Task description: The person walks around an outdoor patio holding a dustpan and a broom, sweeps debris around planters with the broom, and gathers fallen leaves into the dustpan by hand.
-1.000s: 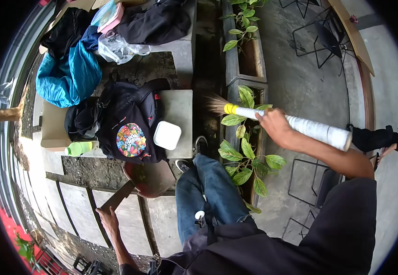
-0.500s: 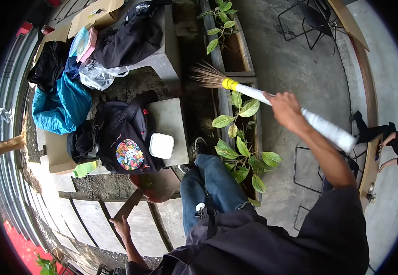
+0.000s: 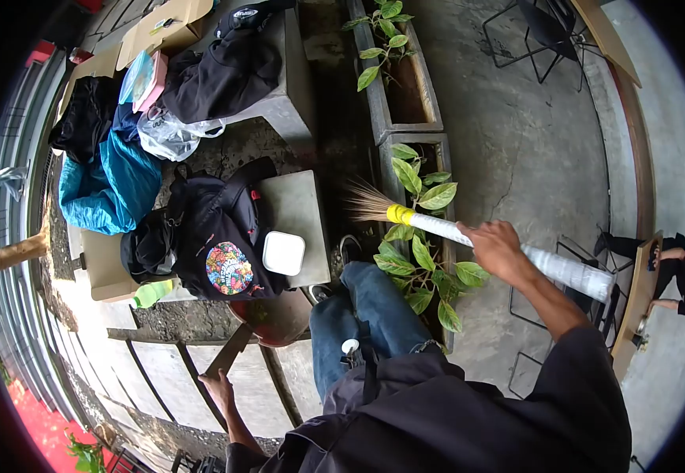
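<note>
My right hand (image 3: 494,248) is wrapped round the white-wrapped handle of a stick broom (image 3: 567,270). The broom's thin brown bristles (image 3: 369,202), bound with a yellow band, reach over the near planter toward the dark gap beside it. Low on the other side, my left hand (image 3: 219,391) grips the flat handle of a dustpan (image 3: 281,322). Its reddish-brown pan lies by my feet, partly under a concrete seat (image 3: 304,205). What the pan holds is hard to make out.
Leafy plants grow in concrete planters (image 3: 379,94). A black backpack (image 3: 200,217) and a white square container (image 3: 283,253) rest on the seat. A blue bag (image 3: 113,189) lies beyond. Chairs (image 3: 543,31) stand at right, and another person (image 3: 677,272) is at a table.
My right hand has lowered the broom, bringing its bristles closer to my feet and the handle more level. My left hand and the dustpan stay nearly in place.
</note>
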Tool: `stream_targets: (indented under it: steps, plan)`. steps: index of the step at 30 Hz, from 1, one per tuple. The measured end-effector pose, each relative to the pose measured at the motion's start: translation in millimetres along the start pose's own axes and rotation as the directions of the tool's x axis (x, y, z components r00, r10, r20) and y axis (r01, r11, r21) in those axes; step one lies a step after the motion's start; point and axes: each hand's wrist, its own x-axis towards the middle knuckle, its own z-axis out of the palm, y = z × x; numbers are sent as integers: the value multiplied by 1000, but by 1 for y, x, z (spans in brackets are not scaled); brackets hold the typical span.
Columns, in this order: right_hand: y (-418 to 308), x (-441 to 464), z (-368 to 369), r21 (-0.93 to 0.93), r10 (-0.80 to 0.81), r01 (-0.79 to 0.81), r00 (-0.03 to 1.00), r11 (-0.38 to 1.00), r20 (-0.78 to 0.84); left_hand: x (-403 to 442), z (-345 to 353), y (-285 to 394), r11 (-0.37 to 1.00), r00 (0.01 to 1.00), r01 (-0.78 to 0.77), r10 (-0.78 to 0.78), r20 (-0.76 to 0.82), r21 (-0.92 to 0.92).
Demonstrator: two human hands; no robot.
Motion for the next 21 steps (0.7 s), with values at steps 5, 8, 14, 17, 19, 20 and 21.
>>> stream_targets:
  steps: [5, 8, 14, 17, 19, 20, 21]
  plan:
    - [-13, -42, -42, 42, 156, -159, 986, 986, 67, -1, -31, 34, 990, 998, -59, 58, 13, 126]
    - [-31, -36, -16, 33, 227, -226, 973, 974, -40, 16, -34, 27, 987, 992, -120, 124, -36, 103]
    - [-116, 11, 61, -195, 250, -265, 963, 944, -99, 29, -49, -1, 981, 994, -99, 105, -30, 166]
    - [-157, -9, 80, -277, 47, -62, 997, 959, -61, 31, -57, -20, 984, 994, -94, 102, -47, 149]
    - [-180, -36, 101, -297, -14, 19, 1000, 955, 18, 37, -55, -41, 978, 984, -145, 158, -80, 148]
    - [-194, -51, 108, -302, 2, 13, 999, 953, 49, 31, -68, -32, 983, 996, -80, 86, -30, 166]
    - [-206, -65, 112, -308, 11, 14, 997, 951, 80, 40, -53, -57, 979, 982, -142, 158, -106, 146]
